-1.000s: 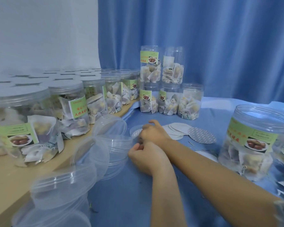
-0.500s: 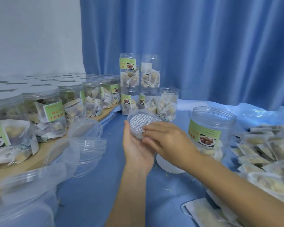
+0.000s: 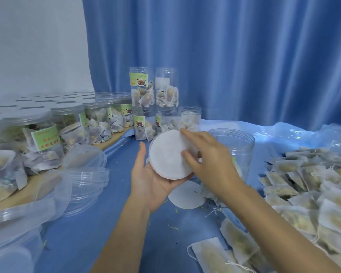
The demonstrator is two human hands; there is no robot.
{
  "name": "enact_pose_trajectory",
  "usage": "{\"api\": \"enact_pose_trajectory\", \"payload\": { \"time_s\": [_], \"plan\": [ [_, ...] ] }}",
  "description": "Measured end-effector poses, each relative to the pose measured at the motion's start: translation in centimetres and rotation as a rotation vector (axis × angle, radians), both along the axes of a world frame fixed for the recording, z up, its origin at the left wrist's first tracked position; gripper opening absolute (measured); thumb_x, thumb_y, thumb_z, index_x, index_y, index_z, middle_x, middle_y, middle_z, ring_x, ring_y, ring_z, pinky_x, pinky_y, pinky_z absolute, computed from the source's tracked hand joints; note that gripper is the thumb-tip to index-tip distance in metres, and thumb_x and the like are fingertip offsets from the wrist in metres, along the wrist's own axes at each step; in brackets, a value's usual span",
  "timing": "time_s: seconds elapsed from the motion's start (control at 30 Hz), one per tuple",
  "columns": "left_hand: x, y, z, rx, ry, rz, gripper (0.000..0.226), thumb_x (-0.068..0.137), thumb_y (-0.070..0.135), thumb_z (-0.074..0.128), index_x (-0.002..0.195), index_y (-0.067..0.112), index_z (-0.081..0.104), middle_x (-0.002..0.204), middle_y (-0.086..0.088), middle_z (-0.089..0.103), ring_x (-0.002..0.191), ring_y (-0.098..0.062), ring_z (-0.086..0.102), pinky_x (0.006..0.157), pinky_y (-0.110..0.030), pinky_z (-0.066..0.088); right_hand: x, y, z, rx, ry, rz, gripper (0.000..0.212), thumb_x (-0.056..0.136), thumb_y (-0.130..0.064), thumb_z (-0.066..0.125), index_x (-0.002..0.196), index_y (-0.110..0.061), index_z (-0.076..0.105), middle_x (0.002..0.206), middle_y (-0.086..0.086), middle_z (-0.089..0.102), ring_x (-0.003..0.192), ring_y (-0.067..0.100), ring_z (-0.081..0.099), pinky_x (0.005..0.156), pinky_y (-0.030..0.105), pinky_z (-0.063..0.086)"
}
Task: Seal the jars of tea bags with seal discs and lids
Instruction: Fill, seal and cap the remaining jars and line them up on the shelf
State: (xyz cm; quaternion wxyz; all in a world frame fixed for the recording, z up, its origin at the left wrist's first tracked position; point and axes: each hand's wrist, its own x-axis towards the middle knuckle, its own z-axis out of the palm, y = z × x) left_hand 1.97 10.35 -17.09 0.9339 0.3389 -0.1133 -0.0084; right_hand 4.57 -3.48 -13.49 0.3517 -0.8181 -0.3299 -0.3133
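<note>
My left hand (image 3: 148,182) cradles a clear plastic lid (image 3: 170,176) from below, with the thumb up along its left rim. A white seal disc (image 3: 165,154) lies inside the lid and faces me. My right hand (image 3: 207,156) reaches in from the right, its forefinger and thumb pressing on the disc's right side. Behind that hand stands an open labelled jar (image 3: 238,140) holding tea bags, partly hidden by it. A loose white seal disc (image 3: 185,197) lies on the blue cloth under the hands.
Stacked clear lids (image 3: 87,174) lie at the left, beside lidded jars (image 3: 45,133) on a wooden board. More jars (image 3: 146,99) are stacked at the back before a blue curtain. Several loose tea bags (image 3: 313,186) are heaped at the right and front right.
The hands lifted the lid off the table and brought it nearer, in front of the open jar. The disc now shows a plain white face instead of the patterned one.
</note>
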Motion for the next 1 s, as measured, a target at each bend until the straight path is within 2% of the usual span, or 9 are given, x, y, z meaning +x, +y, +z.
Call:
{"api": "enact_pose_trajectory", "payload": {
  "time_s": [0.2,0.27,0.4,0.53,0.63,0.8,0.87,0.93,1.0],
  "plan": [
    [-0.2,-1.0,1.7,0.212,-0.049,0.165,0.048,0.079,0.019,0.062,0.125,0.007,0.055,0.112,-0.016,0.067,0.096,-0.027,0.068,0.068,-0.041,0.056,-1.0,-0.1,1.1,0.01,-0.166,-0.052,0.046,0.073,-0.012,0.075,0.117,-0.005,0.063,0.123,0.014,0.055,0.116,0.031,0.051,0.095,0.043,0.044],
    [-0.4,-1.2,2.7,0.214,-0.06,0.192,0.047,0.08,0.021,0.059,0.124,0.006,0.055,0.111,-0.016,0.068,0.095,-0.028,0.069,0.065,-0.04,0.056,-1.2,-0.5,2.0,0.06,-0.193,-0.069,0.048,0.073,-0.018,0.077,0.117,-0.009,0.063,0.13,0.014,0.05,0.121,0.03,0.046,0.101,0.041,0.038],
    [-1.1,-1.9,4.9,0.237,-0.098,0.186,0.036,0.08,0.023,0.057,0.112,0.007,0.061,0.109,-0.016,0.069,0.095,-0.029,0.069,0.065,-0.041,0.057,-2.2,-1.3,3.8,0.365,0.309,0.246,0.076,0.081,-0.015,0.07,0.139,-0.043,0.03,0.11,-0.012,0.063,0.099,0.003,0.06,0.085,0.015,0.048],
    [-1.3,-3.7,6.2,0.445,-0.046,0.255,0.031,0.089,0.027,0.055,0.113,0.008,0.06,0.094,-0.007,0.073,0.077,-0.02,0.071,0.056,-0.029,0.057,-2.1,-2.0,4.7,0.79,0.748,0.491,0.035,0.086,0.001,0.057,0.119,-0.01,0.059,0.107,0.009,0.07,0.102,0.025,0.066,0.089,0.038,0.053],
    [-0.5,-5.3,6.2,0.719,0.059,0.391,0.046,0.086,0.042,0.06,0.12,0.011,0.057,0.107,-0.006,0.067,0.086,-0.02,0.067,0.07,-0.033,0.058,-1.8,-2.9,5.4,0.878,0.722,0.465,0.026,0.087,0.003,0.055,0.103,-0.014,0.065,0.1,0.007,0.069,0.094,0.022,0.064,0.085,0.036,0.051],
    [1.2,-7.3,4.9,1.051,-0.032,0.452,0.115,0.044,0.068,0.07,0.142,0.029,0.024,0.141,0.008,0.036,0.126,-0.009,0.039,0.1,-0.03,0.035,-0.5,-6.2,5.6,0.499,0.045,0.108,0.041,0.087,0.003,0.05,0.117,-0.023,0.064,0.104,-0.013,0.066,0.088,0.001,0.057,0.086,0.01,0.042],
    [1.9,-8.3,3.8,1.202,-0.062,0.481,0.139,0.028,0.073,0.074,0.145,0.039,0.005,0.149,0.01,0.027,0.135,-0.01,0.031,0.108,-0.036,0.034,0.2,-7.4,5.1,0.22,-0.207,-0.046,0.053,0.08,0.01,0.046,0.122,-0.018,0.063,0.109,-0.005,0.068,0.095,0.008,0.054,0.087,0.016,0.043],
    [2.9,-8.9,2.5,1.226,-0.035,0.52,0.148,0.025,0.066,0.08,0.144,0.04,-0.004,0.142,0.008,0.041,0.127,-0.012,0.044,0.104,-0.035,0.041,1.0,-8.2,4.6,0.064,-0.219,-0.12,0.057,0.077,0.013,0.045,0.122,-0.018,0.063,0.115,0.003,0.068,0.104,0.016,0.057,0.092,0.036,0.046],
    [3.5,-9.5,1.3,1.161,0.016,0.537,0.149,0.024,0.058,0.083,0.145,0.036,0.0,0.119,0.008,0.061,0.109,-0.012,0.059,0.094,-0.033,0.047,1.5,-8.6,4.1,-0.063,-0.072,-0.144,0.051,0.085,0.004,0.048,0.124,-0.026,0.062,0.118,0.002,0.066,0.112,0.022,0.057,0.092,0.034,0.044]
  ]
}}
